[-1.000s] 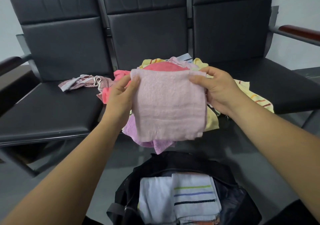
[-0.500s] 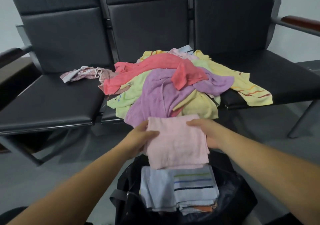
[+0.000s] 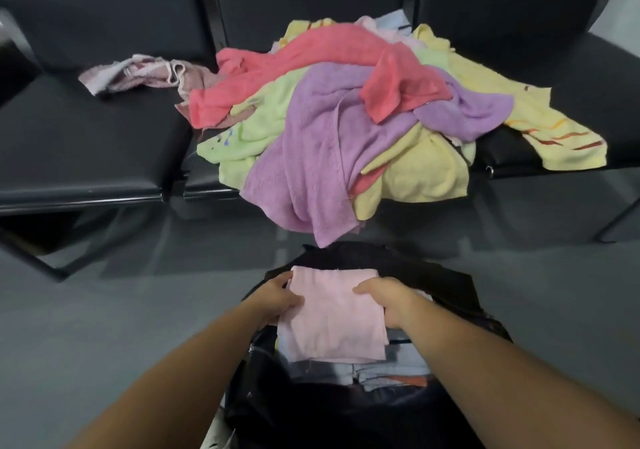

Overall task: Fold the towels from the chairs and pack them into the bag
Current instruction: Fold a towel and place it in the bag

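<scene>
Your left hand [image 3: 277, 298] and your right hand [image 3: 388, 301] both hold the folded pale pink terry towel [image 3: 334, 320], one at each side. The left hand grips the left edge with its thumb on top of the cloth, and the right hand's fingers curl over the right edge. The towel lies flat, folded square, right over the open mouth of the black fabric bag [image 3: 446, 286], which stands on the grey floor [image 3: 104, 310] in front of you; I cannot tell whether it already rests on what is inside. Under its near edge you can see the stack of folded pale blue towels [image 3: 381, 370] in the bag, with a strip of orange showing lower down. Beyond the bag, the row of black padded chairs [image 3: 69, 137] carries the unfolded towels. On the middle seat sits a loose heap: a lilac towel [image 3: 322, 151] drapes over the front edge and hangs toward the bag, a coral towel [image 3: 277, 71] lies across the top, a light green towel [image 3: 263, 126] spreads to the left beneath them, and a pale yellow towel [image 3: 426, 171] bunches at the right. A yellow towel with red and orange stripes [image 3: 561, 144] trails onto the right seat. On the left seat, just beside the heap, lies a crumpled mauve and white towel [image 3: 138, 74].
</scene>
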Motion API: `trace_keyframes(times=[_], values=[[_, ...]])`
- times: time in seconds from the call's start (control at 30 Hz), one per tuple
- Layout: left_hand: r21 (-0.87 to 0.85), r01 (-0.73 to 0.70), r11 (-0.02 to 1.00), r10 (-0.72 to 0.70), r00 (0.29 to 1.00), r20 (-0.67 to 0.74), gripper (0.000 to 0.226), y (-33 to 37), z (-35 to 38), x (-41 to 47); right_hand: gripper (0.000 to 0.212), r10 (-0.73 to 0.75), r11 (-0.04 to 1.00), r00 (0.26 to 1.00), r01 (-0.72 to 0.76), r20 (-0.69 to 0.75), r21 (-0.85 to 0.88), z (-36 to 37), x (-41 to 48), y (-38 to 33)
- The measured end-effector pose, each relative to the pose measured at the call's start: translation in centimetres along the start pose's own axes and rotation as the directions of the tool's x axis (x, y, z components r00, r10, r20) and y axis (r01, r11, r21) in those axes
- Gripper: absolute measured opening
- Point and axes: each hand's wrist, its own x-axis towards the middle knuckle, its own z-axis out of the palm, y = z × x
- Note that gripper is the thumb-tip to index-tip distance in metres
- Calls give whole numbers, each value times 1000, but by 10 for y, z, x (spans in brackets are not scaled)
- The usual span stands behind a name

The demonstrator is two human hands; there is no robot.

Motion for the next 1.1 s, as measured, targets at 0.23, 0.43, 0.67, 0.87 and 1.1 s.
trace_keyframes(times=[0.23, 0.43, 0.67, 0.87, 1.1], values=[[183, -38, 982, 49, 997, -52, 64, -58, 12, 43, 70, 57, 997, 998, -57, -2, -56, 20, 75, 50], [227, 90, 970, -38, 974, -224, 57, -90, 20, 50, 27, 1, 957, 996, -26, -86, -290, 39, 82, 78], [575, 138, 807, -64, 987, -147, 36, -57, 3, 30, 14, -205, 726, 964, 33, -170, -687, 37, 55, 40], [638, -125, 760, 204, 978, -51, 17, 62, -23, -22, 11, -95, 867, 993, 117, 69, -484, 24, -8, -61], [836, -312, 452, 624, 780, -46, 12, 198, -51, -99, 20, -282, 774, 914, 396, 291, -495, 5, -113, -179]])
